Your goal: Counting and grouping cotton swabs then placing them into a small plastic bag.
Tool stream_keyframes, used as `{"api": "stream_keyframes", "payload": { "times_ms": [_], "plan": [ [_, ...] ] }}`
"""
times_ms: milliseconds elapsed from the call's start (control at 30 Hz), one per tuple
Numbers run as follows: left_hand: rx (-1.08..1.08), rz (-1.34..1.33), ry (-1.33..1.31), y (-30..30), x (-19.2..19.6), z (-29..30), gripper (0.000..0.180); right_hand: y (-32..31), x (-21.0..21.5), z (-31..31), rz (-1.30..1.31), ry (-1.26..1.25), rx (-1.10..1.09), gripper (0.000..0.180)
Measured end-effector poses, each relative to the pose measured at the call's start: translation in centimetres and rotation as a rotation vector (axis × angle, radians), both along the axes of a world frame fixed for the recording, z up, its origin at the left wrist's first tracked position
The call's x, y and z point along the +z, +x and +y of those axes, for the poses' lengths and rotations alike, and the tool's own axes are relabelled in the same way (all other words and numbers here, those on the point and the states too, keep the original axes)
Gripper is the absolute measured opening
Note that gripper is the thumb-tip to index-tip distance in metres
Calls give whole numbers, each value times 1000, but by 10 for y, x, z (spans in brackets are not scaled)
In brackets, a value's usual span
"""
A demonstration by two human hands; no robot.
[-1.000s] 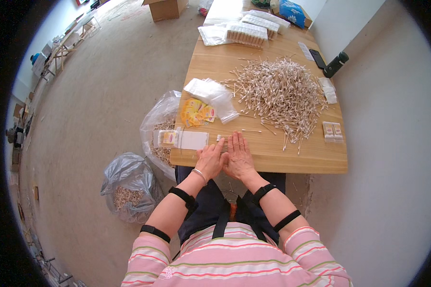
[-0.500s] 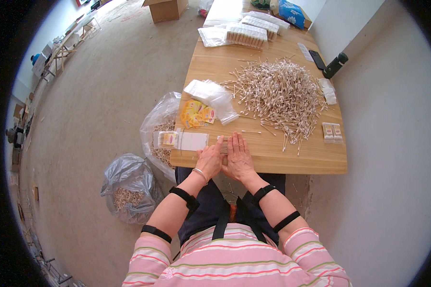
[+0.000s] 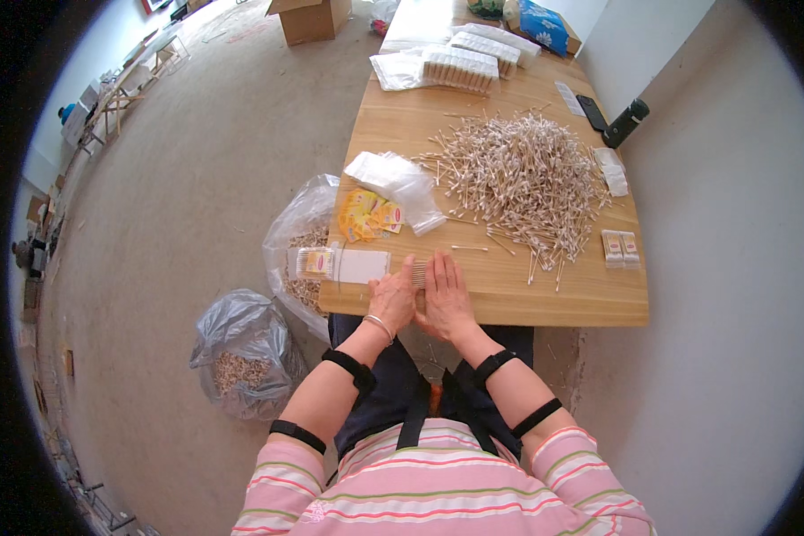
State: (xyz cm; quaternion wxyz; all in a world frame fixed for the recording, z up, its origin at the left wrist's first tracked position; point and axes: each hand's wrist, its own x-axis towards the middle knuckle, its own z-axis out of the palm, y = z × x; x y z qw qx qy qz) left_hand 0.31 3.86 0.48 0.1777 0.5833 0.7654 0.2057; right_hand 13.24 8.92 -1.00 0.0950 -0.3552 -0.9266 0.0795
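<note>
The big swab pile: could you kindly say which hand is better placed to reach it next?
Probably the right hand: it rests nearer the big swab pile, while the left hand is by the white rectangle.

Both hands forward, drawn close

From my remote post I log both forearms [image 3: 320, 397] angled inward. Left hand [image 3: 389, 299]: forefinger [image 3: 408, 266] pointing ahead. Right hand [image 3: 447, 295]: palm down, fingers [image 3: 449, 268] flat and extended. Thumb sides face each other.
</note>
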Motion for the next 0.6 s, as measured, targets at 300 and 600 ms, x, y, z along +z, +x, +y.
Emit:
{"api": "stream_keyframes", "payload": {
  "times_ms": [300, 600],
  "plan": [
    [-4, -101, -5, 0, 2, 1, 45, 3, -2, -4, -17, -40, 1, 90],
    [248, -789, 506, 2, -32, 15, 42, -11, -1, -12, -83, -67, -81, 89]
  ]
}}
